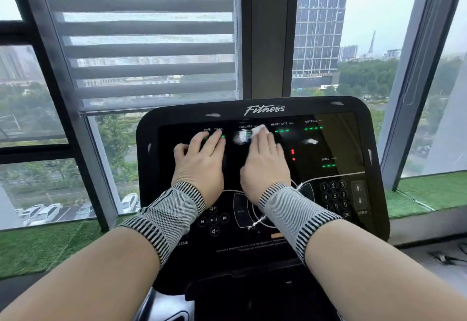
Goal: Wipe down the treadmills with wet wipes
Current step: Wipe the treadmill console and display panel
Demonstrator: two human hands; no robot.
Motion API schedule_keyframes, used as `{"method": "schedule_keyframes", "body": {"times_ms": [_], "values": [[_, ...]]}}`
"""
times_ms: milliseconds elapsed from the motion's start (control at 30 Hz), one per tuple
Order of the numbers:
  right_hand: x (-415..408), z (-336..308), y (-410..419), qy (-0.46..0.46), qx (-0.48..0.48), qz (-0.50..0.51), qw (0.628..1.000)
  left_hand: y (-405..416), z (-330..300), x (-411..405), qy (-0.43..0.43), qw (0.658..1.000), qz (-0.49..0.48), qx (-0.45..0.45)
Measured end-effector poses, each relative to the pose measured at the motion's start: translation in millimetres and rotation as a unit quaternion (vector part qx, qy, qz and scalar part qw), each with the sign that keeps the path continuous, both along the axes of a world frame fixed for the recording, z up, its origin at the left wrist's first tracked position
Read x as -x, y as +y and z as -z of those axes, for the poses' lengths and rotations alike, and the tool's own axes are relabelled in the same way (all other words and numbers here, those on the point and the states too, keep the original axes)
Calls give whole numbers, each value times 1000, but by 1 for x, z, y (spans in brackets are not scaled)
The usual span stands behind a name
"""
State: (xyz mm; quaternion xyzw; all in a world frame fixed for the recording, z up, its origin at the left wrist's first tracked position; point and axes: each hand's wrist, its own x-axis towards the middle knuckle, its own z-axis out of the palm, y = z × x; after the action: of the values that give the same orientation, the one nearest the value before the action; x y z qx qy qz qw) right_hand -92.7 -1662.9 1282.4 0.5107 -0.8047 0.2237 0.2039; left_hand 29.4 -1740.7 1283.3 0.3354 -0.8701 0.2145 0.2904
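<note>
Head view looks down on a treadmill console [336, 108], a glossy black panel with rounded corners and the word "Fitness" in white script along its top edge. Both hands lie flat on its display area. The right hand [265, 161] has its fingers straight and close together, pressing a white wet wipe [259, 129] against the glass; the grip is flat rather than curled, and only a small crumpled edge of the wipe shows past the fingertips, just under the "CALORIES" label. Most of the wipe is hidden beneath the fingers. A blurred pale smear sits just to the left of that hand on the glass. The left hand [199, 161] rests open beside it, fingers straight with the thumb spread out to the side, its fingertips over the green readout under "TIME"; it holds nothing. The 2 hands are near each other but apart.

Each wrist wears a knitted band [166, 217] of grey mesh with black-and-white striped edges. Lower right on the console is a keypad [334, 195] with round number keys, and lower left a cluster of round media buttons [213, 219]. Green dashes glow in the readouts. Behind the console stand tall windows [366, 42] with a striped sheer blind [144, 37], and green artificial turf [38, 247] lines the sill.
</note>
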Motion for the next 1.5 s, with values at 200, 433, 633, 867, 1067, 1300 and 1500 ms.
{"method": "schedule_keyframes", "body": {"times_ms": [200,433,633,867,1067,1300,1500], "values": [[7,12,12,21,-8,-20,1000,6,3,5,-18,1000,4,5],[11,19,22,14,-1,-20,1000,9,6,2,-28,1000,-4,-11],[8,29,33,78,-64,-88,991,13,2,2,-43,999,-14,-20],[4,32,30,129,-87,-107,982,18,4,2,-40,999,-12,-29],[4,31,33,124,-96,-108,982,15,8,0,-35,999,-9,-15],[13,0,14,35,-41,-34,998,16,8,2,-40,999,-20,-19],[14,5,16,92,-76,-54,991,18,11,4,-42,999,-12,-27]]}}
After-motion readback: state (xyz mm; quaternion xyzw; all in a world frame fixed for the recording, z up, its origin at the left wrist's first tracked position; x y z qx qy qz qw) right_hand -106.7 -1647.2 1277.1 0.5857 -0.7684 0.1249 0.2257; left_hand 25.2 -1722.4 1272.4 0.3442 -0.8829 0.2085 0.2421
